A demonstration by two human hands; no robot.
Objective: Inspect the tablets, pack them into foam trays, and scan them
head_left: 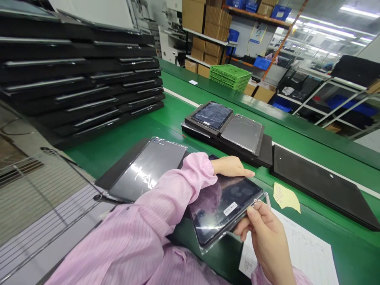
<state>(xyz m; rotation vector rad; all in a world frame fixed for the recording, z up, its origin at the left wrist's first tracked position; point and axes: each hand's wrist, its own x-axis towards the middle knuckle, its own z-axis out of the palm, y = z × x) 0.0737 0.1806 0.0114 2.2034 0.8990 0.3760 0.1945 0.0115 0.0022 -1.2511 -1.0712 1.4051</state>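
A dark-screened tablet with a white label lies tilted in front of me, with clear plastic film showing past its edges. My right hand pinches its right corner, thumb on top and fingers underneath. My left hand reaches across to the far edge and grips there; one digit points right along the edge and the other fingers are hidden behind. A small pale strip sticks up beside the right fingertips; I cannot tell what it is. To the left, another film-wrapped tablet rests on black foam.
Tall stacks of black foam trays stand at the left. Ahead, two tablets lie on black foam, with a flat black slab to their right. A yellow note and a printed sheet lie on the green bench. A wire rack is at lower left.
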